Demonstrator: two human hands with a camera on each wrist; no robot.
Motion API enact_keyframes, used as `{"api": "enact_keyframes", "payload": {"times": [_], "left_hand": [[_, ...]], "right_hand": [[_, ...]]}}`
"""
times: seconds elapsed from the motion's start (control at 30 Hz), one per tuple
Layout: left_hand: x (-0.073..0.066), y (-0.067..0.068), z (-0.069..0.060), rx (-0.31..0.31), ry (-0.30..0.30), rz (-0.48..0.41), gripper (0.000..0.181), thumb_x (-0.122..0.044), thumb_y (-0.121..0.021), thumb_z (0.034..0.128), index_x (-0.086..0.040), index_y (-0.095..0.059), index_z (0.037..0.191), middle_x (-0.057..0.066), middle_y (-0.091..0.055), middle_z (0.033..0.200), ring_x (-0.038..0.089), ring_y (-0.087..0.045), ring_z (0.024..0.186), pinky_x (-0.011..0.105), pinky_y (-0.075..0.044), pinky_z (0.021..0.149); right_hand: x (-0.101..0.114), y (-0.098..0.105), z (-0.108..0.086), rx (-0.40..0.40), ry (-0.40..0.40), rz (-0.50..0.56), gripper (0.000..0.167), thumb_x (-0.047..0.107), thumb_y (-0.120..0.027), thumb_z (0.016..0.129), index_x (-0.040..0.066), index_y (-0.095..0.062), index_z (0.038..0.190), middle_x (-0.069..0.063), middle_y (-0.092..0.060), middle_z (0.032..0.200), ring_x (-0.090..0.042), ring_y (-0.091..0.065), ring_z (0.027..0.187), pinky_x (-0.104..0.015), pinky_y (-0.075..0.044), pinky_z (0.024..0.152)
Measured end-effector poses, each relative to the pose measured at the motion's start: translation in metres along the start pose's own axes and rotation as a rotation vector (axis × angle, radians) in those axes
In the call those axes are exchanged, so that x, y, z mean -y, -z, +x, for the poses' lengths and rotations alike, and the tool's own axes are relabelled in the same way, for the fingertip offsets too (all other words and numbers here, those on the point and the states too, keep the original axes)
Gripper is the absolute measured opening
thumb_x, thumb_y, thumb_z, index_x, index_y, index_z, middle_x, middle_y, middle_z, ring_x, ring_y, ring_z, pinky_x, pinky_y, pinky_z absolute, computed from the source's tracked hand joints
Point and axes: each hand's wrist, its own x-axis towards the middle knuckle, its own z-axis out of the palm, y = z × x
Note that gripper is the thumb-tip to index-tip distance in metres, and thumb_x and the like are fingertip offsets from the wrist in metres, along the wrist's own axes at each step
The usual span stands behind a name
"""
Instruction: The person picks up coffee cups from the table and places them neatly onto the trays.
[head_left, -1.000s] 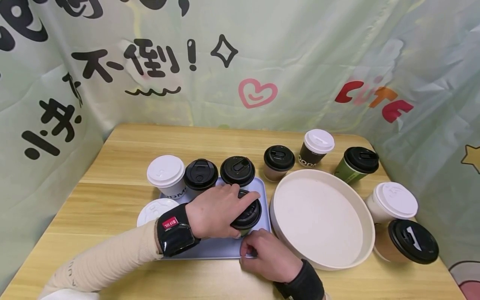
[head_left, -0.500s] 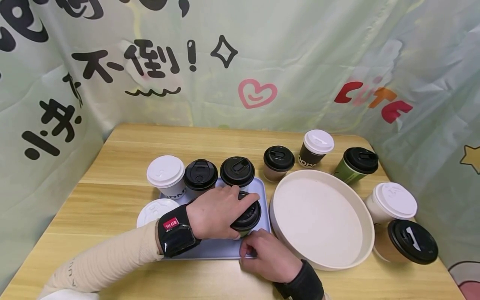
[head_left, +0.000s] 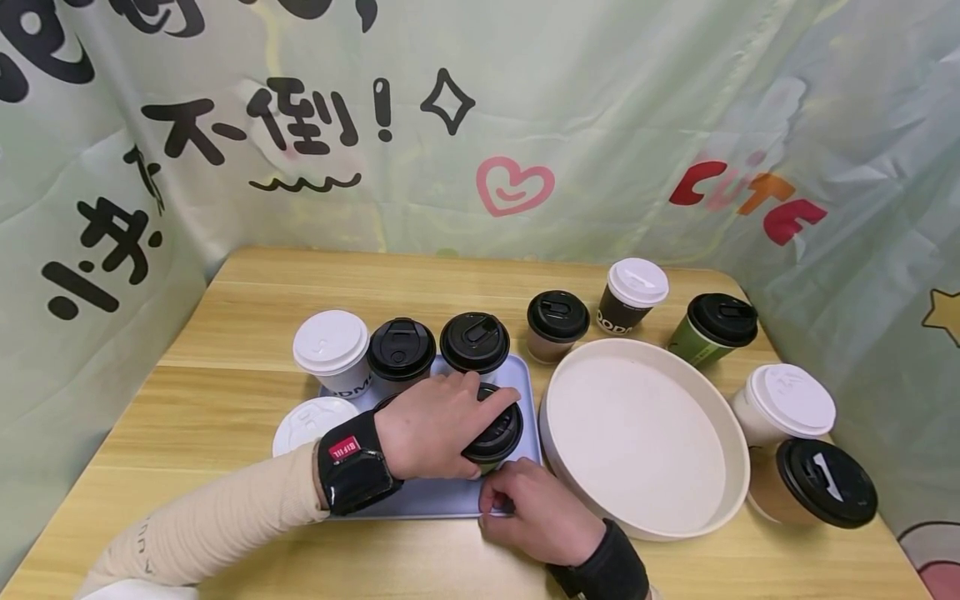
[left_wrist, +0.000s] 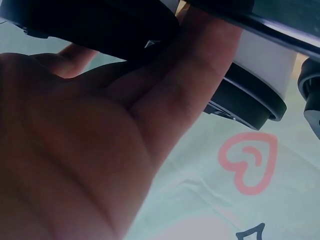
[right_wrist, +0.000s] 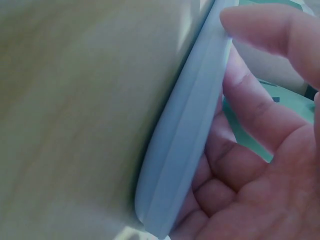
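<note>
My left hand (head_left: 435, 429) reaches over a blue-grey tray (head_left: 420, 500) and holds a black-lidded paper cup (head_left: 501, 435) at the tray's front right, thumb on the near side and index finger across the far side. Part of another black lid (head_left: 384, 402) shows under that hand. Behind stand two more cups with black lids (head_left: 402, 348) (head_left: 476, 342). A white-lidded cup (head_left: 332, 352) and another white lid (head_left: 315, 421) are at the left. My right hand (head_left: 543, 512) pinches the tray's front right corner; in the right wrist view the thumb touches the tray edge (right_wrist: 180, 145).
A round cream basin (head_left: 645, 433) stands right of the tray. Around its far and right sides are several lidded cups, among them a brown one (head_left: 557, 325), a green one (head_left: 708, 329) and a tan one (head_left: 813, 483). A printed cloth (head_left: 585, 100) hangs behind the wooden table (head_left: 247, 333).
My left hand has shifted very slightly to the right, and the cup under it sits marginally nearer. The right hand stays at the tray corner.
</note>
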Motion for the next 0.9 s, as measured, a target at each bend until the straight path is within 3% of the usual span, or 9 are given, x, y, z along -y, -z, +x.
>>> {"api": "enact_keyframes", "payload": {"times": [0.33,0.67,0.77,0.9], "left_hand": [[-0.003,-0.005,0.001,-0.026,-0.005,0.033,0.089,-0.042,-0.093,0.0706,-0.016,-0.047,0.143,0.016,-0.063,0.106,0.031,-0.068,0.089,0.043,-0.059,0.076],[-0.009,0.002,-0.004,-0.008,0.043,0.01,0.109,-0.044,-0.099,0.0566,-0.017,-0.042,0.146,0.016,-0.061,0.113,0.031,-0.067,0.094,0.044,-0.058,0.079],[-0.016,0.013,-0.014,-0.058,0.032,0.039,0.117,-0.057,-0.096,0.052,-0.018,-0.043,0.149,0.014,-0.061,0.114,0.029,-0.064,0.094,0.043,-0.056,0.082],[-0.036,0.031,-0.036,-0.188,-0.043,0.069,0.125,-0.075,-0.088,0.052,-0.017,-0.041,0.153,0.01,-0.058,0.12,0.024,-0.061,0.097,0.041,-0.054,0.085]], "right_hand": [[-0.001,-0.001,-0.002,-0.012,0.009,-0.001,0.02,0.01,-0.072,0.08,0.027,-0.064,0.074,0.018,-0.052,0.067,-0.002,-0.051,0.065,-0.017,-0.039,0.059],[-0.002,-0.003,-0.004,-0.026,-0.003,-0.008,0.019,0.01,-0.073,0.077,0.026,-0.063,0.074,0.019,-0.053,0.069,-0.001,-0.051,0.064,-0.017,-0.041,0.058],[-0.003,-0.004,-0.005,-0.04,0.013,-0.017,0.019,0.013,-0.074,0.077,0.027,-0.063,0.073,0.021,-0.052,0.068,0.0,-0.051,0.064,-0.016,-0.04,0.058],[-0.003,-0.005,-0.007,-0.067,0.034,-0.018,0.018,0.013,-0.074,0.079,0.027,-0.062,0.077,0.02,-0.052,0.07,0.0,-0.05,0.065,-0.016,-0.04,0.059]]}}
